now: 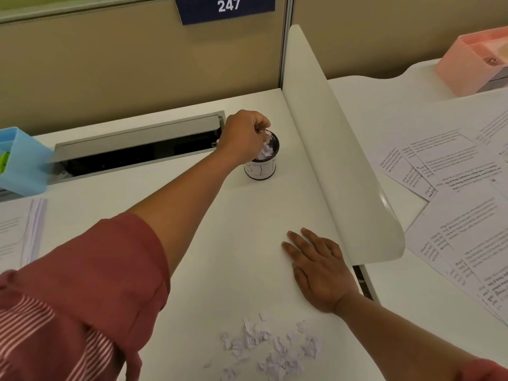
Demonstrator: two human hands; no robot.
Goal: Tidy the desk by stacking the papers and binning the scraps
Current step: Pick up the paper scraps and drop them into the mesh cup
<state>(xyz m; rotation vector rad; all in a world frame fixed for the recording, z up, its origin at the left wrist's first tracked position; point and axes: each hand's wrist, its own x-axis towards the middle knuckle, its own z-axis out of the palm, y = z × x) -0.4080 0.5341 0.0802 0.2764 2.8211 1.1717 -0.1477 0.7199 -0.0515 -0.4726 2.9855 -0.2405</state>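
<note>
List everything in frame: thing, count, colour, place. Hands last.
bin cup: one, black with a white label, far centre of the desk, holds scraps
paper scraps: one loose pile, white, near edge of the desk
printed sheets: several, white, fanned across the next desk on the right
paper stack: one, white, left edge of the desk
divider: one, white, between the two desks
cable tray: one, grey lid open, back of the desk
blue organiser: one, far left
pink tray: one, far right
number plate: one, blue, reads 247, on the partition
left hand: over the bin cup, fingers pinching scraps
right hand: flat on the desk beside the divider
</note>
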